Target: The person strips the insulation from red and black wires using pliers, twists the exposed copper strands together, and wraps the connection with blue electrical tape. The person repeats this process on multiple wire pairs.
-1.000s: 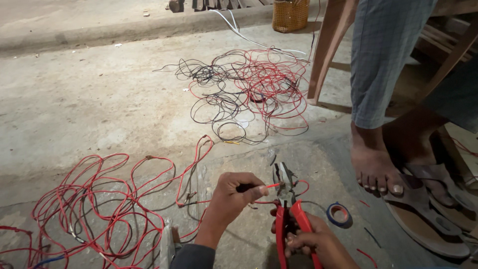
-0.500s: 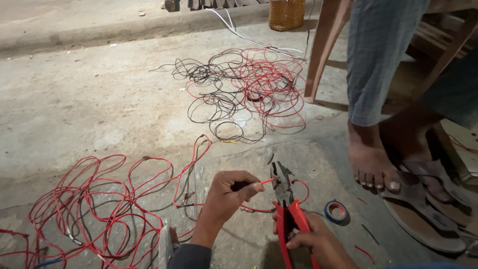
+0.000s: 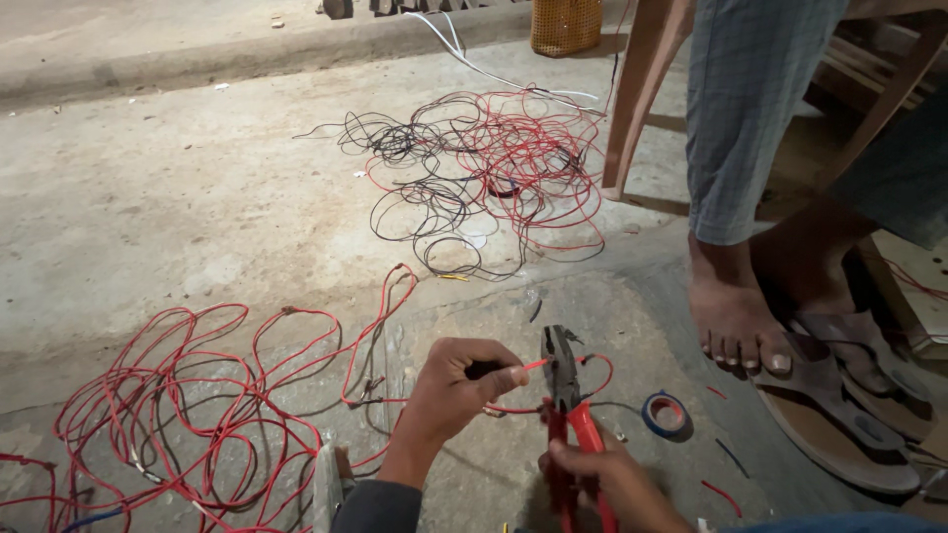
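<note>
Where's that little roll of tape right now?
In the head view, the blue roll of tape lies flat on the concrete floor, low and right of centre, just right of the red-handled pliers and left of another person's bare foot.

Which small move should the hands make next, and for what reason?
Probably the left hand should feed the red wire tip between the jaws of the pliers: the tip already points at them, and the right hand grips the red handles.
</note>
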Demonstrator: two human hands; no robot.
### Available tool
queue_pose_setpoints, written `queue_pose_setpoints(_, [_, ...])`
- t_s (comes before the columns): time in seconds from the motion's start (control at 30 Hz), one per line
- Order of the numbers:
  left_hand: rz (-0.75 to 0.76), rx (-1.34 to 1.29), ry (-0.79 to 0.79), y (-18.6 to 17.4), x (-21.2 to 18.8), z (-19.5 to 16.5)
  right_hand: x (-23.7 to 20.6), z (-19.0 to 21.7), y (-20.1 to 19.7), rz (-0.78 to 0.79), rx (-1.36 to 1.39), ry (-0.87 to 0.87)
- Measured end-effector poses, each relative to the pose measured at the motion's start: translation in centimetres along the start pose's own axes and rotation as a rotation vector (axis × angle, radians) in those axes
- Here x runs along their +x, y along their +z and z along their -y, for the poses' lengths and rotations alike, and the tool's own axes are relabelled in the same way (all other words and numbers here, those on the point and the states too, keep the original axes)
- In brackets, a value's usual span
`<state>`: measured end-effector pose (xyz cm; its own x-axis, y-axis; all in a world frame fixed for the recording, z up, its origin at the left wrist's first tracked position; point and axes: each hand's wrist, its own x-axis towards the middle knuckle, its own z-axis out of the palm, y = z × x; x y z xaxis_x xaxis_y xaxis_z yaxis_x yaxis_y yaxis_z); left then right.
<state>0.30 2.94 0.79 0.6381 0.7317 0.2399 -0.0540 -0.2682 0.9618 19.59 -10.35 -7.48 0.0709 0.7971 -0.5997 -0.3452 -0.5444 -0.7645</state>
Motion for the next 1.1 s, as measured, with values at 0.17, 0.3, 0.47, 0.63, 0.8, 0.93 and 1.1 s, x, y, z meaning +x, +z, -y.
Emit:
queue_pose_setpoints(0.17, [-0.008,0.033,-0.029,0.1,0.1,0.4,1.3,-1.4,-0.7,0.033,-0.032,-0.110])
queue_pose_setpoints(0.3, [0.010,-0.006,-0.049,0.4,0.1,0.8,0.5,-1.0,0.3,-0.116,-0.033,-0.061])
queue_pose_setpoints(0.47, [0.002,0.003,-0.021,0.3,0.2,0.7,-0.9,0.1,1.7,-0.187,-0.191,-0.064])
queue_pose_setpoints(0.63, [0.001,0.014,-0.044,0.4,0.2,0.5,-1.4,0.5,2.2,-0.142,-0.095,-0.114])
queue_pose_setpoints(0.8, [-0.025,0.057,-0.010,0.9,0.3,0.6,-1.4,0.3,2.3,-0.160,-0.111,-0.086])
queue_pose_setpoints(0.93, [-0.061,0.044,-0.020,0.9,0.4,1.0,-1.2,0.1,1.7,-0.039,0.046,0.023])
queue_pose_setpoints(1.1, [-0.235,-0.045,0.089,-0.1,0.5,1.3,-0.8,0.1,0.1,-0.005,-0.233,-0.189])
